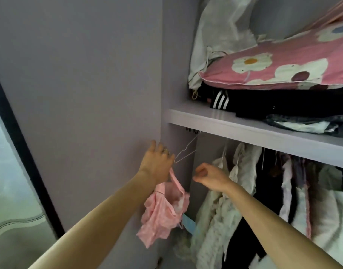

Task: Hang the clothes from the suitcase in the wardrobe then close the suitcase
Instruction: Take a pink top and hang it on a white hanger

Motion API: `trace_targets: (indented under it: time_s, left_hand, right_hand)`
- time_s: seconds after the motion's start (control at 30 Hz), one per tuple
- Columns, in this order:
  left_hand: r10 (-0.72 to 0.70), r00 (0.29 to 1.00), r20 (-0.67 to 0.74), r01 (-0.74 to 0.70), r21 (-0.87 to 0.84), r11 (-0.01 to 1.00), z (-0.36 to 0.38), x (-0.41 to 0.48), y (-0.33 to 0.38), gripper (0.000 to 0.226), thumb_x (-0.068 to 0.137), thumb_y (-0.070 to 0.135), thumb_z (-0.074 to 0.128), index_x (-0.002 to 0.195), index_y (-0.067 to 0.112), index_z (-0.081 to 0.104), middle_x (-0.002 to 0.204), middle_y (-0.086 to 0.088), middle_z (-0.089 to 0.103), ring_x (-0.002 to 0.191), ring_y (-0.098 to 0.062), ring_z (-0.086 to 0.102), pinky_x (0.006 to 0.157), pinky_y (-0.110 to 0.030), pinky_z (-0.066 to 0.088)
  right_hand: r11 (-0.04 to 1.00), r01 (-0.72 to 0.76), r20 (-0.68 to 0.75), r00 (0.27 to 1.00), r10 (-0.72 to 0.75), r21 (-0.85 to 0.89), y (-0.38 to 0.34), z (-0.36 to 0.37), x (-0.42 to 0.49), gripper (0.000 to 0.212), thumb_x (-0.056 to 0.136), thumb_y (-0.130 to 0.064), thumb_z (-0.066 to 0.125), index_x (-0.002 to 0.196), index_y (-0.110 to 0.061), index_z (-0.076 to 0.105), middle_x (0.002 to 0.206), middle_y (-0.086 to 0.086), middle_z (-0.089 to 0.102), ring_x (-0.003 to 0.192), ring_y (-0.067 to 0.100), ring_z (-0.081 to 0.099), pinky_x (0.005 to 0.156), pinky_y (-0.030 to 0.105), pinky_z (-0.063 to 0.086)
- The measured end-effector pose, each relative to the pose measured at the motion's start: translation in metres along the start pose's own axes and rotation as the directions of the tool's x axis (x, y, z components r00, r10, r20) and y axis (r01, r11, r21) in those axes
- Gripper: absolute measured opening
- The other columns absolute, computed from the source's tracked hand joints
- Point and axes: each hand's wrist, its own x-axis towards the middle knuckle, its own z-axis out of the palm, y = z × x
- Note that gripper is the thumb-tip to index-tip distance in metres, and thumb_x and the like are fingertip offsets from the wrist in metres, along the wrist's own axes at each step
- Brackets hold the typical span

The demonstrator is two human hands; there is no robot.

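The left hand [157, 162] reaches up to the left edge of the wardrobe [177, 55]. Its fingers [159, 147] are nearly straight and close together, with the tips against the grey wall [79, 84]. A pink garment [162, 212] hangs in the air from under this hand. Its strap runs up beneath the palm, so it is gripped there, but the thumb is hidden. It dangles in front of the wardrobe's left side panel, below the shelf [244, 131]. The lower corner of a thin wire hanger [186, 150] meets the same hand at the forefinger side. The hanger is tilted, and its hook rises to the underside of the shelf. A ring [166, 151] sits on one finger.

The right hand [209, 177] is just beside the left, lower and inside the opening. Its fingers [202, 172] are curled tight together with the thumb pressed to the forefinger. It is apart from both garment and hanger.

The wall fills the left half of the view. Along its left edge, a dark frame [21, 152] borders a pale pane. A pink flowered quilt [273, 70] lies on the shelf. It rests on folded black clothes [273, 105], one with white stripes. Below the shelf hangs a row of pale and dark clothes [234, 191], just right of the right hand.
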Motion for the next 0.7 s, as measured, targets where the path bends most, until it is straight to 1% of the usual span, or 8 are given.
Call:
trace_targets:
  time_s: [0.13, 0.2, 0.27, 0.37, 0.43, 0.5, 0.6, 0.7]
  left_hand:
    - [-0.016, 1.0, -0.001, 0.016, 0.092, 0.996, 0.029, 0.031, -0.018, 0.05, 0.096, 0.042, 0.048, 0.139, 0.016, 0.05, 0.141, -0.014, 0.052, 0.14, -0.039, 0.029, 0.118, -0.059, 0.004]
    - [-0.049, 0.996, -0.071, 0.058, 0.12, 0.991, 0.046, 0.047, -0.025, 0.051, 0.099, 0.035, 0.043, 0.145, 0.014, 0.044, 0.153, -0.019, 0.037, 0.147, -0.038, 0.017, 0.118, -0.06, -0.007]
    - [-0.066, 0.993, -0.099, 0.083, 0.175, 0.981, 0.057, 0.057, -0.03, 0.057, 0.101, 0.033, 0.035, 0.154, 0.014, 0.027, 0.163, -0.021, 0.013, 0.151, -0.037, 0.002, 0.113, -0.06, -0.021]
    - [-0.076, 0.992, -0.105, 0.105, 0.318, 0.942, 0.085, 0.07, -0.024, 0.069, 0.102, 0.044, 0.026, 0.158, 0.011, 0.002, 0.161, -0.025, -0.015, 0.148, -0.042, -0.021, 0.101, -0.065, -0.033]
    - [-0.067, 0.993, -0.102, 0.103, 0.402, 0.91, 0.103, 0.075, -0.016, 0.071, 0.102, 0.049, 0.022, 0.157, 0.009, -0.002, 0.159, -0.027, -0.021, 0.145, -0.046, -0.026, 0.1, -0.066, -0.032]
    - [-0.056, 0.989, -0.135, 0.11, 0.441, 0.891, 0.123, 0.078, -0.01, 0.071, 0.102, 0.049, 0.019, 0.157, 0.01, 0.0, 0.159, -0.027, -0.019, 0.144, -0.047, -0.025, 0.102, -0.067, -0.03]
    - [-0.063, 0.975, -0.213, 0.154, 0.447, 0.881, 0.139, 0.083, -0.009, 0.071, 0.101, 0.052, 0.019, 0.158, 0.012, 0.008, 0.162, -0.024, -0.012, 0.146, -0.046, -0.022, 0.106, -0.066, -0.026]
    - [-0.077, 0.963, -0.257, 0.185, 0.431, 0.883, 0.139, 0.085, -0.011, 0.073, 0.099, 0.057, 0.02, 0.158, 0.016, 0.014, 0.164, -0.021, -0.006, 0.148, -0.044, -0.02, 0.11, -0.065, -0.022]
  right_hand:
    - [0.996, -0.043, -0.095, 0.994, 0.05, 0.075, -0.003, 0.002, 0.068, 0.032, 0.089, -0.029, 0.068, 0.118, -0.018, 0.058, 0.111, 0.0, 0.065, 0.103, 0.018, 0.061, 0.089, 0.026, 0.045]
    - [0.992, -0.043, -0.12, 0.991, 0.057, 0.118, -0.002, 0.011, 0.106, 0.024, 0.09, -0.026, 0.066, 0.111, -0.017, 0.06, 0.105, 0.002, 0.066, 0.099, 0.019, 0.062, 0.087, 0.027, 0.046]
    - [0.986, -0.024, -0.166, 0.985, 0.052, 0.164, -0.001, 0.02, 0.135, 0.026, 0.087, -0.027, 0.066, 0.111, -0.016, 0.062, 0.108, 0.002, 0.067, 0.105, 0.022, 0.064, 0.091, 0.031, 0.049]
    - [0.975, -0.043, -0.23, 0.969, 0.095, 0.219, 0.0, 0.041, 0.178, 0.036, 0.094, -0.023, 0.062, 0.126, -0.009, 0.054, 0.118, 0.006, 0.061, 0.112, 0.026, 0.059, 0.087, 0.023, 0.042]
    - [0.948, -0.059, -0.277, 0.949, 0.15, 0.312, 0.004, 0.057, 0.204, 0.046, 0.093, -0.024, 0.063, 0.133, -0.005, 0.048, 0.128, 0.012, 0.06, 0.114, 0.034, 0.06, 0.094, 0.033, 0.049]
    - [0.885, -0.054, -0.319, 0.921, 0.223, 0.462, 0.011, 0.077, 0.225, 0.051, 0.092, -0.027, 0.064, 0.134, -0.005, 0.044, 0.123, 0.014, 0.061, 0.102, 0.034, 0.065, 0.079, 0.042, 0.058]
    - [0.69, -0.027, -0.275, 0.905, 0.324, 0.724, 0.021, 0.096, 0.251, 0.046, 0.094, -0.03, 0.063, 0.127, -0.009, 0.04, 0.113, 0.01, 0.057, 0.072, 0.026, 0.065, 0.042, 0.025, 0.053]
    - [0.595, 0.007, -0.255, 0.907, 0.334, 0.804, 0.024, 0.102, 0.258, 0.013, 0.097, -0.021, 0.058, 0.094, -0.01, 0.051, 0.09, 0.007, 0.062, 0.052, 0.015, 0.058, 0.034, 0.015, 0.04]
